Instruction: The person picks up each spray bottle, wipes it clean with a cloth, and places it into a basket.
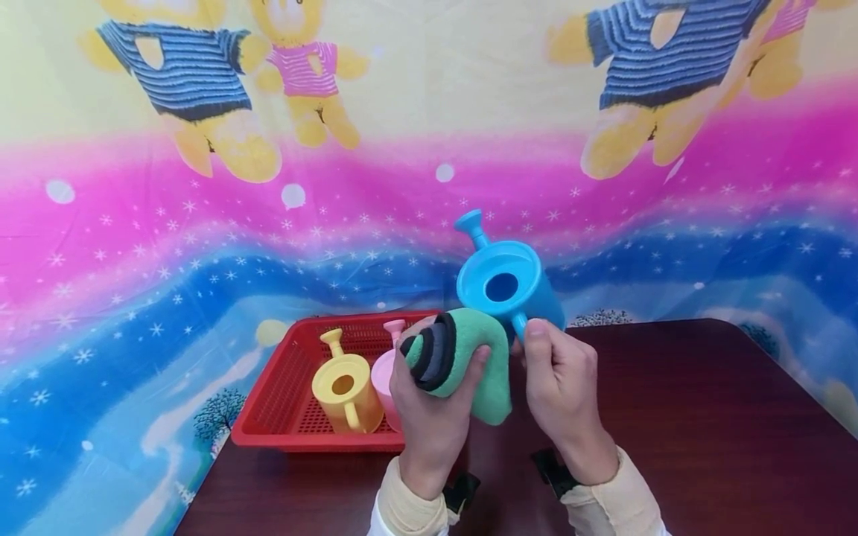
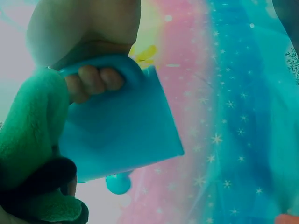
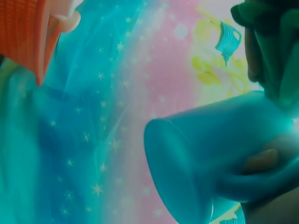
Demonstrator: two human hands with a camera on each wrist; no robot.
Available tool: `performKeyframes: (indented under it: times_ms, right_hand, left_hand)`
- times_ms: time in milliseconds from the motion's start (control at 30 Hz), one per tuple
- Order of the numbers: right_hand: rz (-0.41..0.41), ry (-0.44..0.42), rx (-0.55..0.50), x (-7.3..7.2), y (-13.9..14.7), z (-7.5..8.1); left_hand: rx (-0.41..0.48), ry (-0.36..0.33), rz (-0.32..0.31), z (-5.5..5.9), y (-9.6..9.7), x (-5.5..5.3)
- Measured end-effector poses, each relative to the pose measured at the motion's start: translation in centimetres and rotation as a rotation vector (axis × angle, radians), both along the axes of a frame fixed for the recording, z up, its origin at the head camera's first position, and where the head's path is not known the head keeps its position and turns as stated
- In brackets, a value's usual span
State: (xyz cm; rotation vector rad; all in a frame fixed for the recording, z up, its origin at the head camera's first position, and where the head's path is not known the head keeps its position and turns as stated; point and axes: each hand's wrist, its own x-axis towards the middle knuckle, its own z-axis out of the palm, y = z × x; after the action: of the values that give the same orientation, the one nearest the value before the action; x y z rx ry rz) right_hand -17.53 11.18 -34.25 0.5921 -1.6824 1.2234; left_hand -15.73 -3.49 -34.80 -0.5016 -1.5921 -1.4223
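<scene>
My right hand (image 1: pixel 566 387) grips a blue watering can (image 1: pixel 548 301) by its handle and holds it up above the table. The can's top opening faces me, and its spout points up and left. In the left wrist view the fingers curl through the handle of the watering can (image 2: pixel 126 135). My left hand (image 1: pixel 432 428) holds a bunched green cloth (image 1: pixel 477 339) with black and grey layers, the thumb pressed over it. One end of the cloth hangs down, and its top overlaps the can's near rim in the head view.
A red plastic basket (image 1: pixel 268 438) sits on the dark wooden table (image 1: pixel 704 439) at the left. Inside it stand a yellow watering can (image 1: pixel 371 408) and a pink watering can (image 1: pixel 383 376), partly hidden by my left hand. A printed curtain (image 1: pixel 402 179) hangs behind the table.
</scene>
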Motion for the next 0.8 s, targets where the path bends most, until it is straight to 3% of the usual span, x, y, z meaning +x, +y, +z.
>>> performKeyframes:
  times_ms: [133, 300, 600, 800]
  right_hand:
    - [-0.058, -0.002, 0.004, -0.1, 0.6, 0.1]
    - [-0.114, -0.027, 0.01, -0.3, 1.4, 0.1]
    - [-0.154, 0.087, 0.05, -1.0, 2.6, -0.2]
    - [-0.124, 0.145, 0.125, -1.4, 3.2, -0.4]
  left_hand:
    - [-0.053, 0.056, 0.032, -0.1, -0.2, -0.1]
    - [-0.132, 0.118, 0.023, 0.2, -0.7, -0.4]
    - [-0.246, 0.079, -0.06, 0.7, -1.4, -0.3]
    - [-0.288, 0.065, -0.067, 0.7, -1.7, -0.3]
